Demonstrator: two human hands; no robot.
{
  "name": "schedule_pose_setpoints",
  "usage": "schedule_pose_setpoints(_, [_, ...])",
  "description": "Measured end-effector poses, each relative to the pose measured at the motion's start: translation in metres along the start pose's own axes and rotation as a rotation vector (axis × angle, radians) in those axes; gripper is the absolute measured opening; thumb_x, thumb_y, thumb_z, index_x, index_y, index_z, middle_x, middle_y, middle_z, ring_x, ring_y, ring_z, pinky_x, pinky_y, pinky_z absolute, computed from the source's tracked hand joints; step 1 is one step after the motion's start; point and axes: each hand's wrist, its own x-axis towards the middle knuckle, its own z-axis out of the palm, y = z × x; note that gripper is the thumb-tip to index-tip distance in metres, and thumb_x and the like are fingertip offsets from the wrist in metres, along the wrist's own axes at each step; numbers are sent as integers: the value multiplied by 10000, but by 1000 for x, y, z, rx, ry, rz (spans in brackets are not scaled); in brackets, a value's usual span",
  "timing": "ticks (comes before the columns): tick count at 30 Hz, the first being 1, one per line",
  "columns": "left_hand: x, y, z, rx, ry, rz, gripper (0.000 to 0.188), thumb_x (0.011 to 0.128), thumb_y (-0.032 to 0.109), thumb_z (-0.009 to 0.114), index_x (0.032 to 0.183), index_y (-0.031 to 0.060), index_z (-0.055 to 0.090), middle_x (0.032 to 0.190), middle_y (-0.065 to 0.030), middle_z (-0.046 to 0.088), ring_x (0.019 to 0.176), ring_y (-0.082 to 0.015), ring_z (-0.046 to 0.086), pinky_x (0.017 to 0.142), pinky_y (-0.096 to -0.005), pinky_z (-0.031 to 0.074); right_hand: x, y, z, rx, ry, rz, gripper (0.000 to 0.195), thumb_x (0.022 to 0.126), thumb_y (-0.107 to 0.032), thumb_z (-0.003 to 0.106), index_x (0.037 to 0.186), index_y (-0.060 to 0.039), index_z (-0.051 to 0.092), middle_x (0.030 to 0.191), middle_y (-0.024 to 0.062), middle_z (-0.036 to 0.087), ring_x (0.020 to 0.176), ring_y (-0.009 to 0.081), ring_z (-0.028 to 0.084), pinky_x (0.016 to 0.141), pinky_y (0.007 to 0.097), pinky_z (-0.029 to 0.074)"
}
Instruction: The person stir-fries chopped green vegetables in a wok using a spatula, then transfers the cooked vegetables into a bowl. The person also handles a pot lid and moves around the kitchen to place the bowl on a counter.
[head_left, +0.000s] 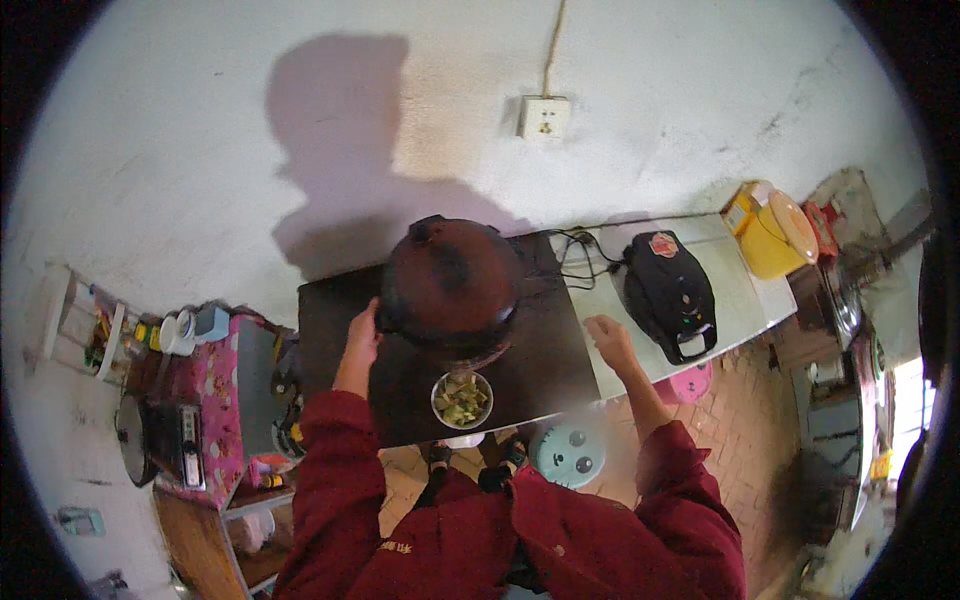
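A large dark pot (450, 292) with a reddish-brown top stands on the dark tabletop (544, 367) before me. At the pot's left side, my left hand (363, 336) has its fingers on the side handle. My right hand (611, 343) is apart from the pot, above the pale table between it and a black electric griddle (671, 292). Its fingers are curled, and no object shows in them. Near the front edge, a round bowl (490, 405) holds chopped green and pale vegetable pieces (460, 400).
Black power cords (583, 262) lie behind the griddle. A yellow lidded bucket (776, 240) stands farther right. A wall socket (544, 118) is above. Below are a pale-green stool (568, 454) and a pink stool (690, 382). At left, a shelf unit (199, 525) bears a floral cloth (217, 397).
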Motion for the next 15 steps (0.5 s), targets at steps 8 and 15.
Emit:
schedule_pose_setpoints(8, [54, 27, -61, 2, -119, -42, 399, 898, 406, 556, 1144, 94, 597, 1100, -32, 603, 925, -166, 568, 738, -323, 433, -36, 61, 50, 67, -112, -52, 285, 910, -257, 522, 979, 5, 612, 727, 55, 604, 619, 128, 539, 560, 257, 438])
schedule_pose_setpoints(15, [75, 36, -104, -37, -136, -35, 402, 894, 401, 561, 1171, 109, 584, 1107, -11, 604, 928, -164, 560, 739, -323, 421, -77, 47, 123, 608, -223, 550, 261, 944, -224, 458, 1064, -20, 568, 757, 80, 605, 598, 127, 553, 508, 254, 464])
